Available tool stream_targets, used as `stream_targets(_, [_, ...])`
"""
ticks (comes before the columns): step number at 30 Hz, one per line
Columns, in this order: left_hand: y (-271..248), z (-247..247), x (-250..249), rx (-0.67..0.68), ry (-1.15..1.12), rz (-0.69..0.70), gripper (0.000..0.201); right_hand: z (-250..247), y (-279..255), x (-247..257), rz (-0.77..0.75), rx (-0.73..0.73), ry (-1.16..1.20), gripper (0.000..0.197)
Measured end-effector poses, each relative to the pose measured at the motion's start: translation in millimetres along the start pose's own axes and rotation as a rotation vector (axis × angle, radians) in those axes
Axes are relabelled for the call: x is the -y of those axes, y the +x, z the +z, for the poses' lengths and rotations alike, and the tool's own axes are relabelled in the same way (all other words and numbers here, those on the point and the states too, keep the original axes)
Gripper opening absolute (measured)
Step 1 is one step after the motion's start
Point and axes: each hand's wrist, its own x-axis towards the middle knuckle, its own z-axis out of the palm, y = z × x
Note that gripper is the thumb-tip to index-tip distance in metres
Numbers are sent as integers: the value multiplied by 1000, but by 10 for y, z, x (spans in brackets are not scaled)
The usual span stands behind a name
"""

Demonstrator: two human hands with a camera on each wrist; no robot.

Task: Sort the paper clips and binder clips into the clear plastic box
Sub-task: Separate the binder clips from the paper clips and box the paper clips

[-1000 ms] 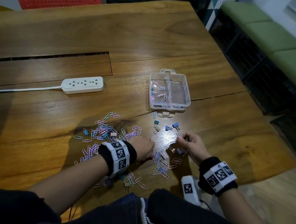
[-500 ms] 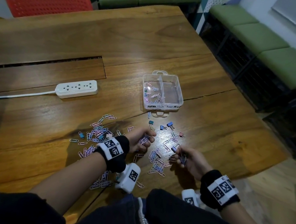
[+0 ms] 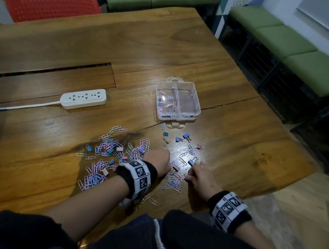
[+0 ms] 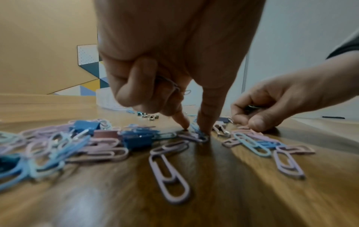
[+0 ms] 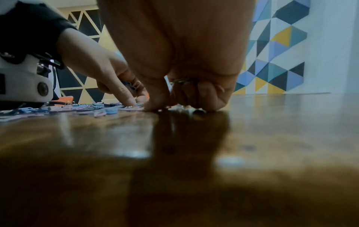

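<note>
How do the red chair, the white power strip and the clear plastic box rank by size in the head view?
1. red chair, largest though farthest
2. white power strip and clear plastic box: the strip is longer, the box deeper, so no firm order.

Dim room, overhead glare on the table (image 3: 179, 152), blurred wrist-view foregrounds, wide-angle edge distortion.

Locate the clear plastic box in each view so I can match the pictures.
Head: clear plastic box sits centre, beyond both hands.
Left wrist: only a blurred pale edge shows behind the left hand.
Right wrist: not visible.
Shared landmark: the left hand's fingertip pressed on the table among paper clips.
</note>
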Motion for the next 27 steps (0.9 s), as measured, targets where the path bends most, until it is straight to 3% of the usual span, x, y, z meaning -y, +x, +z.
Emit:
stream_targets(4, [15,1,-49,38,93,-5,32,46,62,9,-6,38,-83,21])
stream_targets(8, [23,75,-81,62,147,-26,35,80,42,35,-54,-7,-91,7])
stream_targets(12, [3,89,-57,37,109,4,35,88,41,27,-97,-33,-75,7])
stream_targets(15, [-11,21,-4,25,-289,-29,21,93,49,8,-100,-24,-33,4])
stream_targets(19, [-25,-87,127,154,-1293,-229,26,118,20,-23,-119,-50,1,14])
stream_targets(21, [-62,-115,175,234,-1662,-257,21,103,-2,-2,-128,-45,16,13])
stream_targets(23, [-85,-126,197,256,-1798,-234,21,93,0,6,-118,-19,58,15])
stream_targets(27, [-88,-123,197,286,-1825,-207,25,96,-4,22,-118,5,46,9])
